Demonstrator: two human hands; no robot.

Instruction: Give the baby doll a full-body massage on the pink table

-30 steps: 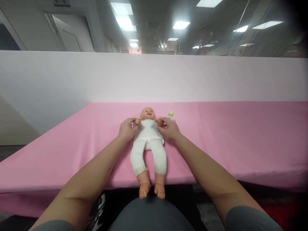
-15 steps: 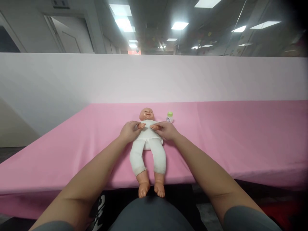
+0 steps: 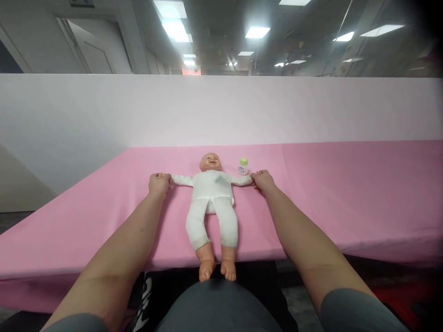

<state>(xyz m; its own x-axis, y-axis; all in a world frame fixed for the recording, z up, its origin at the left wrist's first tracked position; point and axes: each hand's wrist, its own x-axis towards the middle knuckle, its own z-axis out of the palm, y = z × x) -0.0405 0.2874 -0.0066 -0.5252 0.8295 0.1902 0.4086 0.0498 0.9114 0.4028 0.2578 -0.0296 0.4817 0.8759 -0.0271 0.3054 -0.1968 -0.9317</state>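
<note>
One soft-bodied plastic baby doll in white cloth suit point(image 3: 212, 203), supine on pink tablecloth point(image 3: 346, 193), feet past the near edge. Left hand point(image 3: 159, 182) and right hand point(image 3: 263, 180) apparently pinch its outstretched wrists, fingers closed. Light, floppy; best gripped at the limbs.

Baby doll point(image 3: 212, 198): on its back on the pink worktop point(image 3: 346, 193), arms spread wide.
Left hand point(image 3: 159, 182): grips one doll hand.
Right hand point(image 3: 263, 180): grips the other.
Small green-capped bottle point(image 3: 243, 166): beside the doll's head.
</note>
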